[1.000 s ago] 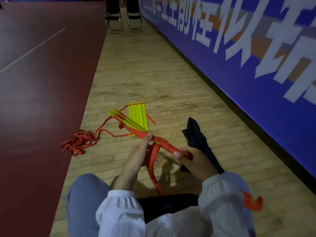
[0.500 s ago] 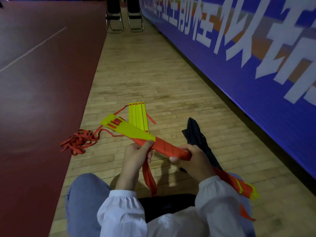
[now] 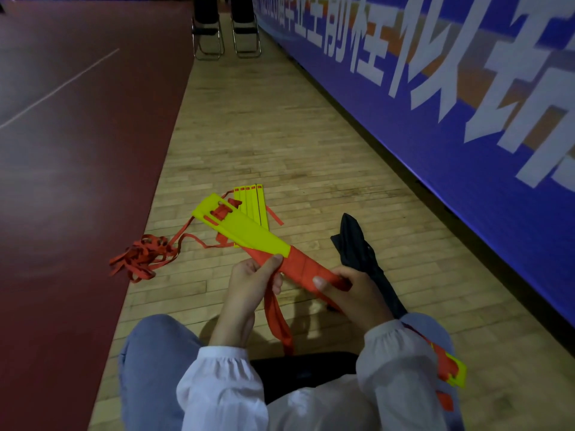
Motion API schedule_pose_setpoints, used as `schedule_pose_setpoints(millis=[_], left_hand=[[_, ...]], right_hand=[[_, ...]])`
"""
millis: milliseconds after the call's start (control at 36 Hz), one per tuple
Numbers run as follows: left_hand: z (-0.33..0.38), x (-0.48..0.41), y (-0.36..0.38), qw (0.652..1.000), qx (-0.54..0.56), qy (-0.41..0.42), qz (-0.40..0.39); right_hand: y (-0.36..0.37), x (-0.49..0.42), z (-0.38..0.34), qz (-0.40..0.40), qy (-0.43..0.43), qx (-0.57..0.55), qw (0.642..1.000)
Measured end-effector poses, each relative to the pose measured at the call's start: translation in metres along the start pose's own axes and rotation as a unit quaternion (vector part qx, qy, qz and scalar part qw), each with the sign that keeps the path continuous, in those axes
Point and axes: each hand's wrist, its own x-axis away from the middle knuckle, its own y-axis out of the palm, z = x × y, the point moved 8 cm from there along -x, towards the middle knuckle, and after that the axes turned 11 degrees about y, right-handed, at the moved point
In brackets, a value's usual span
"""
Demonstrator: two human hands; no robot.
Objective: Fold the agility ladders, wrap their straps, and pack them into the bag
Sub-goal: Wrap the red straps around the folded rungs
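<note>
A folded bundle of yellow ladder rungs (image 3: 249, 230) is held over my lap, its middle wound with red strap (image 3: 306, 270). My right hand (image 3: 351, 293) grips the wrapped part from below right. My left hand (image 3: 252, 283) pinches the loose strap end against the bundle, and the strap tail (image 3: 278, 321) hangs down. A second stack of yellow rungs (image 3: 253, 202) lies on the wooden floor behind, with a tangle of red strap (image 3: 141, 256) trailing left. The black bag (image 3: 359, 247) lies crumpled on the floor to the right.
A blue banner wall (image 3: 435, 119) runs along the right. Two folding chairs (image 3: 225, 32) stand far ahead. Dark red court flooring (image 3: 77, 150) borders the wood strip on the left. My knees, in blue trousers (image 3: 155, 353), are below the hands.
The bundle has turned so its flat yellow face shows, and the red winding now lies tight. My left hand has closed onto the strap at the bundle; the right hand keeps its grip.
</note>
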Motion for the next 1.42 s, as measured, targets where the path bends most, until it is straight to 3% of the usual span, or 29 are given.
schedule_pose_setpoints(millis=[250, 556, 917, 1111, 1417], left_hand=[[-0.016, 0.008, -0.004, 0.989, 0.009, -0.146, -0.023], [-0.013, 0.006, -0.006, 0.991, -0.069, -0.114, 0.007], [-0.005, 0.006, -0.015, 0.985, -0.112, -0.085, 0.098], [-0.008, 0.007, -0.012, 0.99, -0.082, -0.087, 0.076], [0.001, 0.011, -0.005, 0.992, -0.074, -0.104, -0.011]], right_hand=[[-0.014, -0.004, 0.003, 0.088, -0.03, 0.016, 0.996], [-0.018, -0.003, 0.001, 0.137, -0.051, 0.037, 0.989], [0.0, -0.003, -0.001, 0.067, -0.042, 0.027, 0.997], [0.017, 0.005, 0.007, -0.106, 0.035, 0.066, 0.992], [0.011, 0.005, 0.006, -0.056, 0.028, 0.026, 0.998]])
